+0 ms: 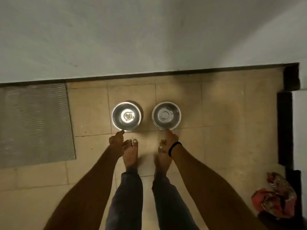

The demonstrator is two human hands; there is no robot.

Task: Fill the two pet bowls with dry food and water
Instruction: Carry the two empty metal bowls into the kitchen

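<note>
We stood barefoot on the tiled floor point(224, 146), both arms reaching straight down past our trouser legs. Our left hand point(116, 139) had its fingertips at the near rim of the left bowl point(127, 115), and our right hand point(169, 138), a dark band at the wrist, touched the near rim of the right bowl point(166, 115); whether either hand had closed on a rim or only rested there we could not tell from above. Both steel bowls sat side by side, a little apart, and looked empty, the left one glaring with reflected light, so we judged the task barely begun: the bowls were being picked up or set in place, with food and water not yet in them. The next move would call for a firm pinch on each thin rim and a level lift. To our left lay a grey ribbed mat point(34, 123); to our right, near a dark doorframe, a crumpled red bag point(275, 198). Beyond the bowls a dark skirting ran under a plain pale wall point(149, 34).
</note>
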